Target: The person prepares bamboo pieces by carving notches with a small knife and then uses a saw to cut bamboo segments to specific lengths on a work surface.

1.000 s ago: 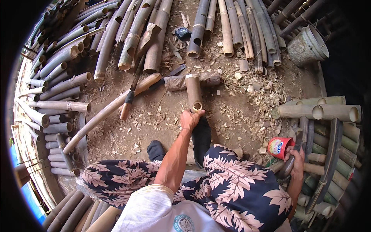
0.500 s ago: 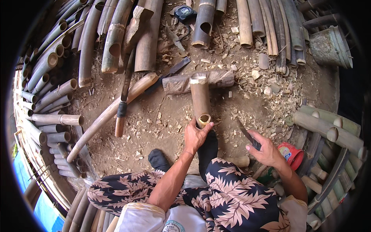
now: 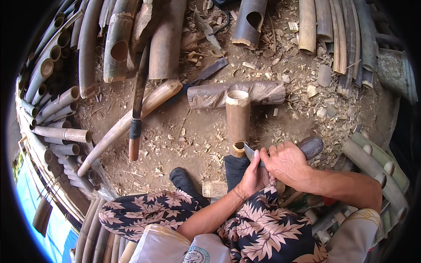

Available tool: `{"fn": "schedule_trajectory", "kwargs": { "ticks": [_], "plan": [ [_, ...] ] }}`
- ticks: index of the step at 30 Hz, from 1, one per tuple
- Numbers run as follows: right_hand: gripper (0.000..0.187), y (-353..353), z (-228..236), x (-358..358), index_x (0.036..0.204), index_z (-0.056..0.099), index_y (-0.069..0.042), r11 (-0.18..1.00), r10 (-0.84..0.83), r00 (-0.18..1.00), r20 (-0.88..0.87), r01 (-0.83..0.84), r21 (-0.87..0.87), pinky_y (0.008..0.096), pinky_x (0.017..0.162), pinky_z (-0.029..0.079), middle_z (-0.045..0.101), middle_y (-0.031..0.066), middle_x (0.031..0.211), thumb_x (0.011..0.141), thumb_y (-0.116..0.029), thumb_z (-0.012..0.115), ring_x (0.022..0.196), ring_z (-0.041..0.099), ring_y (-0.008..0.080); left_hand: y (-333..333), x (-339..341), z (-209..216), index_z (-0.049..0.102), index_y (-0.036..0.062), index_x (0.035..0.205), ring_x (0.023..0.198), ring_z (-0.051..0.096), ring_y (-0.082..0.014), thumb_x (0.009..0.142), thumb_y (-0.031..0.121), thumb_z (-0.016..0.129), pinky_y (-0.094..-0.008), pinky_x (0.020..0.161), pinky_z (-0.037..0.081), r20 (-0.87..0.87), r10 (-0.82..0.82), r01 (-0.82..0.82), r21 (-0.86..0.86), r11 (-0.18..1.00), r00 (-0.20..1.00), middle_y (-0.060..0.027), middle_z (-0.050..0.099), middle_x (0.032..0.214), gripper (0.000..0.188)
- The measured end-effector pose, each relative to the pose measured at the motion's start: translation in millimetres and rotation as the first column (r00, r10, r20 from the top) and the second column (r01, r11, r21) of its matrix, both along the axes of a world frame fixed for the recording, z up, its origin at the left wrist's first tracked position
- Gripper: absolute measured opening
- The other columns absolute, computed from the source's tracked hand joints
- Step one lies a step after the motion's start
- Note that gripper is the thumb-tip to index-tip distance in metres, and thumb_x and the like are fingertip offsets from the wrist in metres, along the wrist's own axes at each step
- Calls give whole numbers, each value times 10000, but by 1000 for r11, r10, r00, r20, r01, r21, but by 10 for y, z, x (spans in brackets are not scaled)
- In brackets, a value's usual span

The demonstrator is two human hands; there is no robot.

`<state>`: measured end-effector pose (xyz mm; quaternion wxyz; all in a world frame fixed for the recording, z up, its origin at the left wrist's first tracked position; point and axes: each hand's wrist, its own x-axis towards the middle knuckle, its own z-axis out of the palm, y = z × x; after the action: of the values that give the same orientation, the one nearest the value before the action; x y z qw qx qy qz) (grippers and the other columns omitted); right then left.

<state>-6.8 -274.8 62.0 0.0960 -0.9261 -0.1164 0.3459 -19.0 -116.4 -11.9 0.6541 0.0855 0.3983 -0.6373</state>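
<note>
My right hand [image 3: 285, 161] is wrapped round a knife, whose dark rounded wooden handle end [image 3: 310, 147] sticks out to the right. Close against it, my left hand [image 3: 254, 174] is closed at the knife's blade [image 3: 249, 152], thumb along it; its other fingers are mostly hidden. The blade's tip comes up to the near end of a short bamboo tube [image 3: 238, 120], beside a cut opening there. That tube leans with its far, pale-rimmed end on a rough wooden block [image 3: 206, 97]. Its near end rests at my dark-socked foot [image 3: 235, 170].
Left of the block lie a long machete [image 3: 137, 111], a curved bamboo pole [image 3: 118, 136] and another dark blade [image 3: 212, 70]. Wood chips [image 3: 322, 105] litter the dirt floor. Stacked bamboo surrounds me, including a holed tube [image 3: 250, 24]. A grey bucket [image 3: 397, 74] stands far right.
My left hand has let go of the bamboo tube and joined the knife. My right hand has brought the knife leftward to the tube's near end. The view has shifted slightly.
</note>
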Motion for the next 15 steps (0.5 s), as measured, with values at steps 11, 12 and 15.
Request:
{"fn": "schedule_trajectory", "kwargs": {
  "ticks": [11,12,15],
  "plan": [
    [382,790,-373,-507,1125,553,-69,360,-795,482,-367,863,353,502,638,538,676,219,786,793,-222,664,719,665,427,300,836,198,697,-60,880,548,592,-221,984,369,510,-363,541,462,372,-879,637,608,474,300,-132,616,597,479],
    [410,1030,-449,-527,1145,552,-86,228,-860,346,-376,918,323,516,659,534,678,226,819,785,-239,680,750,660,443,257,1014,241,685,-80,793,570,630,-245,964,372,520,-383,550,483,368,-929,661,693,289,21,-160,621,584,510],
    [487,1255,-585,-550,1241,546,-92,61,-887,233,-398,915,399,495,705,536,679,227,946,804,-262,677,845,663,426,303,1065,100,644,-94,730,585,660,-302,933,375,529,-419,580,505,442,-873,559,786,266,-206,-200,624,592,525]
  ]
}}
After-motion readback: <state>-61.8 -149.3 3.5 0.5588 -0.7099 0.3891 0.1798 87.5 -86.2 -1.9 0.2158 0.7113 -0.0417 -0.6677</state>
